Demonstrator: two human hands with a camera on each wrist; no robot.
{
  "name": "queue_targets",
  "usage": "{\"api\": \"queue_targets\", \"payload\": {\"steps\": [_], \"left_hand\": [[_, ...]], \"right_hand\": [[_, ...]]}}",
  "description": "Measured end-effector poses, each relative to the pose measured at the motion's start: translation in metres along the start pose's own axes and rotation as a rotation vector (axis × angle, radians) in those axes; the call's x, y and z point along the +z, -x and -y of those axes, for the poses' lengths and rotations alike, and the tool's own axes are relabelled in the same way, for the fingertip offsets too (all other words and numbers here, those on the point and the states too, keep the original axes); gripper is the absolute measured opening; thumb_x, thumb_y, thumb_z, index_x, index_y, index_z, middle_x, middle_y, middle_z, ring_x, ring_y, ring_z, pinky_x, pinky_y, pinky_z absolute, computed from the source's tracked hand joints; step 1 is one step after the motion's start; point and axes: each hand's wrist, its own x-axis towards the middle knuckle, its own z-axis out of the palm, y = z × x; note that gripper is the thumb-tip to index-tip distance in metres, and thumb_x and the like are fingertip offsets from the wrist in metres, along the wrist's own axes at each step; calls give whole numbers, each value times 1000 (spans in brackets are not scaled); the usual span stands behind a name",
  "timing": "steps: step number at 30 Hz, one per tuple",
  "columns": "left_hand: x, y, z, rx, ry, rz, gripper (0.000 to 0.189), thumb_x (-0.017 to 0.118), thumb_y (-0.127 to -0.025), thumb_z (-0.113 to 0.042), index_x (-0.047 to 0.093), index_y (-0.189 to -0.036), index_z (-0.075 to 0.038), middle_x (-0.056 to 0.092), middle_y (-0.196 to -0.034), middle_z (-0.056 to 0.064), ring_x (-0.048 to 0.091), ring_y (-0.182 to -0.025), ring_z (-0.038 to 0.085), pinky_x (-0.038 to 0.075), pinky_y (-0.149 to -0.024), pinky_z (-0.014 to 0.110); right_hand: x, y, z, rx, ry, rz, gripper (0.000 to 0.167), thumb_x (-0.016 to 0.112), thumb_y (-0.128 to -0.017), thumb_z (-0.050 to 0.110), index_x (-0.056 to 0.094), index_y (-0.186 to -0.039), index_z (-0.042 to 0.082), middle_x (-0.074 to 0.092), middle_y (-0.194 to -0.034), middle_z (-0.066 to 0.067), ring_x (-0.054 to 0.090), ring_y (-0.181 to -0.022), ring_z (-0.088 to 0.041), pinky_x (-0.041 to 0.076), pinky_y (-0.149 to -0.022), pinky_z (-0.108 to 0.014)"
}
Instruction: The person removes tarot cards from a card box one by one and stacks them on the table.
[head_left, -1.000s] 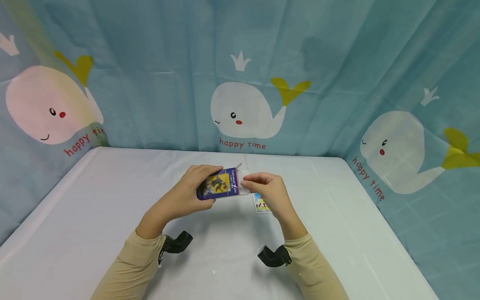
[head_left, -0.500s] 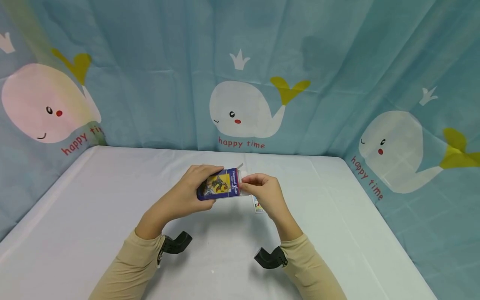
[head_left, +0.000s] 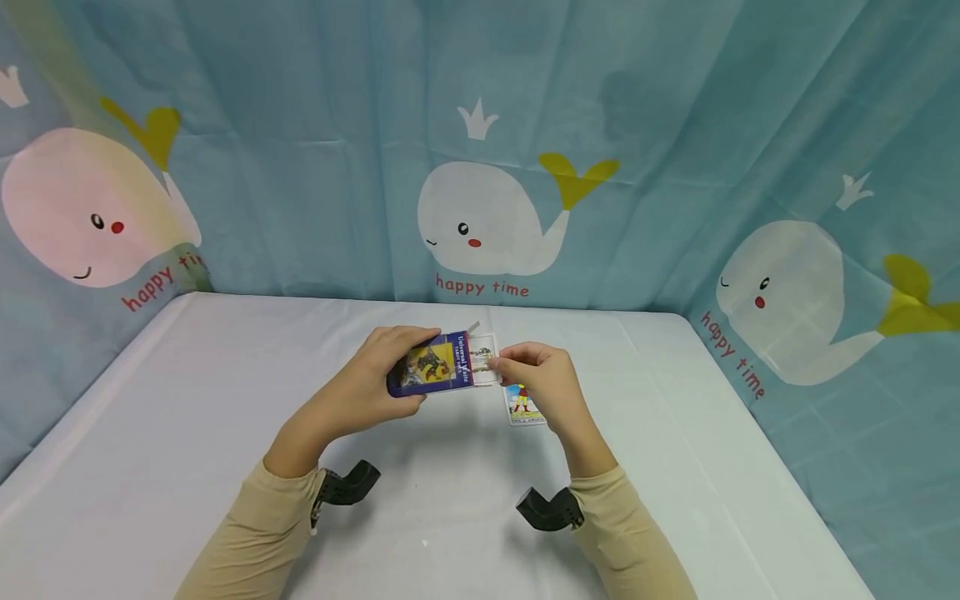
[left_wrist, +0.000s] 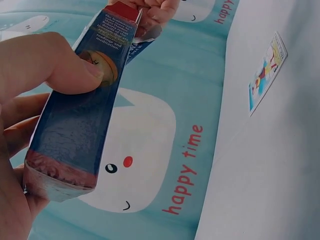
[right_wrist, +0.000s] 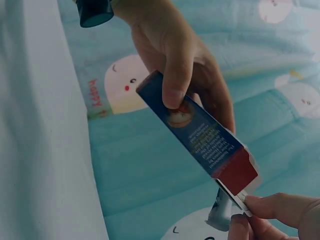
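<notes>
My left hand [head_left: 378,375] grips a blue tarot card box [head_left: 427,367], its thumb pressed on the narrow printed side in the left wrist view. The box is held above the table, with its open end facing right and a red flap [right_wrist: 237,172] raised there. Partway out of that end sticks a tarot card [head_left: 482,346], which my right hand [head_left: 547,379] pinches between thumb and fingers. Whether more than one card is pinched cannot be seen. A colourful tarot card [head_left: 522,408] lies on the table below the right hand, which hides part of it.
A white cloth covers the table [head_left: 450,517]. Behind it and along the sides hangs a blue curtain [head_left: 315,208] printed with whales. Each wrist carries a black camera mount [head_left: 551,510].
The right hand first moved slightly towards the box, then back to the right. A printed card now shows out of the box's open end. The left hand keeps its grip, shifted slightly left.
</notes>
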Motion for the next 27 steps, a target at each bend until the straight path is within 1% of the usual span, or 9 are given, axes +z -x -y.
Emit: {"api": "queue_targets", "payload": {"steps": [5, 8, 12, 16, 22, 24, 27], "left_hand": [[-2, 0, 1, 5, -4, -5, 77, 77, -79, -9, 45, -149, -15, 52, -145, 8, 40, -129, 29, 45, -95, 48], [-3, 0, 2, 4, -3, -9, 77, 77, -79, -9, 45, -149, -15, 52, -145, 7, 40, -129, 29, 45, -96, 49], [-4, 1, 2, 1, 1, -11, 77, 77, -79, -8, 45, -149, -14, 51, -145, 7, 39, -130, 29, 44, -96, 49], [-5, 1, 3, 1, 0, -14, 77, 76, -79, -9, 44, -149, -15, 51, -146, 7, 39, -130, 29, 43, -96, 49], [-7, 1, 3, 5, -1, -25, 76, 76, -79, -8, 45, -149, -13, 51, -146, 7, 40, -129, 28, 44, -95, 48], [-7, 1, 3, 6, -2, -24, 76, 76, -79, -8, 45, -148, -12, 51, -146, 7, 40, -129, 28, 44, -95, 47], [-7, 2, 3, 7, -4, -24, 76, 76, -79, -8, 45, -148, -12, 51, -146, 7, 40, -128, 28, 44, -94, 47]], "right_hand": [[-4, -1, 0, -14, -10, -5, 22, 76, -86, 22, 74, -92, 2, 69, -80, -2, 65, -71, -16, 54, -70, -29], [-6, -2, 0, -18, -30, 3, 23, 76, -87, 21, 73, -93, -1, 67, -76, -1, 64, -68, -15, 56, -72, -31], [-8, -3, 1, -17, -53, 13, 23, 74, -88, 18, 72, -94, -5, 67, -75, 0, 63, -64, -13, 58, -72, -32], [-11, -3, 3, -11, -46, 6, 24, 72, -90, 19, 73, -95, -4, 68, -73, 1, 62, -63, -13, 58, -71, -33], [-15, -3, 2, 6, -63, 25, 27, 71, -92, 22, 73, -99, -4, 64, -65, 0, 61, -59, -13, 58, -64, -29], [-16, -4, 2, 19, -79, 39, 28, 71, -92, 22, 72, -100, -5, 66, -67, -1, 63, -59, -13, 57, -63, -27], [-17, -4, 2, 30, -90, 56, 28, 72, -91, 19, 71, -103, -6, 69, -74, -2, 66, -61, -12, 58, -64, -26]]}}
